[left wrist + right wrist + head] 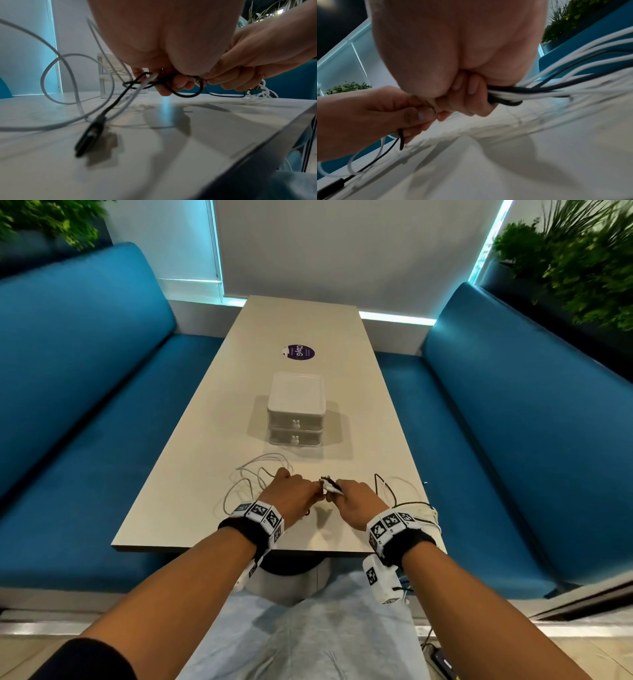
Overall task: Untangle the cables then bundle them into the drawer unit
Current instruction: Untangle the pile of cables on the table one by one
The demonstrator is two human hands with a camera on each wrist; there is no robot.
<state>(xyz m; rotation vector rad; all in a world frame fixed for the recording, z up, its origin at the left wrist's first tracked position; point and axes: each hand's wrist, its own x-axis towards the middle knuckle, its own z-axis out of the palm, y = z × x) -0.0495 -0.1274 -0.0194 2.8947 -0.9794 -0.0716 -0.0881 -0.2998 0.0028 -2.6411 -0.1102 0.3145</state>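
Both hands meet just above the near end of the table over a knot of black and white cables (329, 486). My left hand (294, 494) pinches the tangle; a black cable (118, 100) with a black plug (91, 136) hangs from it to the tabletop, and white cable (255, 474) loops lie to its left. My right hand (352, 499) grips a bunch of white and black cables (530, 93) that trail off to the right (407, 501). The white two-drawer unit (296, 409) stands mid-table beyond the hands, both drawers closed.
A round purple sticker (298, 352) lies beyond the drawer unit. Blue benches (102, 419) flank the narrow table (212, 440) on both sides. Plants (575, 261) stand behind the benches. The table's near edge (239, 547) is right under my wrists.
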